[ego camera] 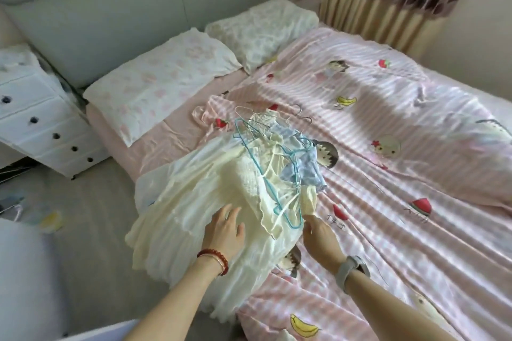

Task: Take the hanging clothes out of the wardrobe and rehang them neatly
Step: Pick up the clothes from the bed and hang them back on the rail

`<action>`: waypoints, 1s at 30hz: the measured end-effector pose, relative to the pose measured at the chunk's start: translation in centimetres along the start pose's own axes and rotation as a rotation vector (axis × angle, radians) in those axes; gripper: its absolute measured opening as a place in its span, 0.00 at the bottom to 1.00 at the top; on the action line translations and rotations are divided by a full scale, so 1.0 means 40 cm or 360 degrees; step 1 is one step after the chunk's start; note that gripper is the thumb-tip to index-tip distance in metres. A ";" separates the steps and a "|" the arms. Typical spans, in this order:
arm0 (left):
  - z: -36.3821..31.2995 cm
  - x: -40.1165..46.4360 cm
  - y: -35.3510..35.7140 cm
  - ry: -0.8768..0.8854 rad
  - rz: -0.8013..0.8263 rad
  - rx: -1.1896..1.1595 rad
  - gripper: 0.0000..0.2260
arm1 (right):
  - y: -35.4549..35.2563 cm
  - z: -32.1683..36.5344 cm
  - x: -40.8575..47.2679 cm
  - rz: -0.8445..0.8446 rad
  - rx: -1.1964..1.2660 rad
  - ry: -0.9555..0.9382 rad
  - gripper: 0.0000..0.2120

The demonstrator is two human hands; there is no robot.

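While the heap of thin cream dresses [194, 202] on tangled blue wire hangers [277, 171] lies soft and light on the pink striped bed [388, 174], the left hand [225, 230] rests spread on it and the right hand [318, 238] seems to pinch its edge, so the stiff hanger hooks look the best hold.

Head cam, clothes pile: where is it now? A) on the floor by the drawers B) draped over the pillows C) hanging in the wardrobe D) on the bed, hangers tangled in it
D: the clothes pile lies on the bed, with teal hangers tangled on top.
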State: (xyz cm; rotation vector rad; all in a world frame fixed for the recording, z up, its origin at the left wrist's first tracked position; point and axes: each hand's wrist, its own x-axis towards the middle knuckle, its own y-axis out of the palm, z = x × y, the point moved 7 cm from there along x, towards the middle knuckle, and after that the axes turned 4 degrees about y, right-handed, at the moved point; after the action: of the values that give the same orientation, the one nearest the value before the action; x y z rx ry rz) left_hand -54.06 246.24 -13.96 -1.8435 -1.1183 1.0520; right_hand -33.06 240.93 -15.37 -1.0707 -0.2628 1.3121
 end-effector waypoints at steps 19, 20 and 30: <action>0.267 0.493 0.114 -0.0286 0.0128 0.0050 0.39 | 0.125 -0.018 0.512 0.0062 0.0560 0.0642 0.09; 0.285 0.501 0.122 -0.0308 0.0166 0.0060 0.41 | 0.133 -0.024 0.521 0.0051 0.0581 0.0677 0.10; 0.247 0.514 0.158 -0.0014 0.0153 0.0318 0.28 | -0.069 -0.036 0.475 -0.0824 0.0539 0.0498 0.10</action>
State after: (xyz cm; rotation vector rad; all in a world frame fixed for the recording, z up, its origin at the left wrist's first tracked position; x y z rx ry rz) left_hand -54.95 264.48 -29.01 -1.7484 -0.9019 1.1832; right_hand -24.49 257.01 -21.53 -0.8288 -0.0682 0.6821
